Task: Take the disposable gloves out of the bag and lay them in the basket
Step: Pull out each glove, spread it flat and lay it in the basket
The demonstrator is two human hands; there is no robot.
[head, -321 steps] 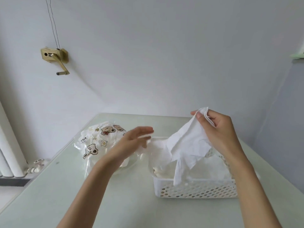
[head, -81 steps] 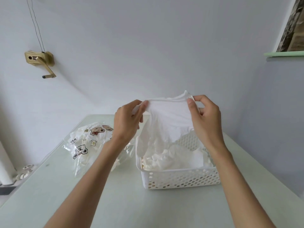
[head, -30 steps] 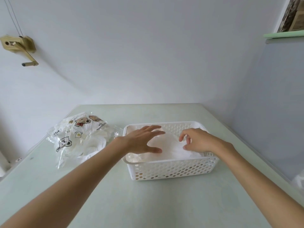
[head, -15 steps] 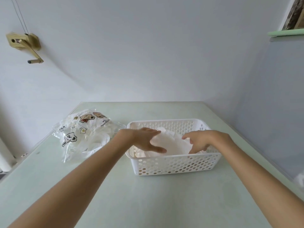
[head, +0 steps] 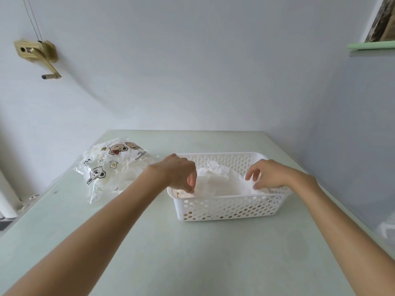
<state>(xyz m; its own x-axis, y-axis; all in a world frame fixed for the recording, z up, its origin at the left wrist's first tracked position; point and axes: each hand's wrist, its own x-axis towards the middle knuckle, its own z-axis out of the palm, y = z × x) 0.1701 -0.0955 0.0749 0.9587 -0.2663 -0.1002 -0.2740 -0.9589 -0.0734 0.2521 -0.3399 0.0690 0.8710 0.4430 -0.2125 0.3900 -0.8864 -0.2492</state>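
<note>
Both hands have curled since flat, left hand and right hand now pinching gloves inside the basket on the pale table by grey walls.

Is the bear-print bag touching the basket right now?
Cannot tell. In the head view the left hand and forearm cover the stretch between the bag and the basket, so neither a gap nor contact shows.

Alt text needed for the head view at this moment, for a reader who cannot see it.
Two bare hands, left hand and right hand, reach into a white perforated basket, fingers on the white gloves inside. A clear cartoon-printed bag lies left of it on the pale green table.
</note>
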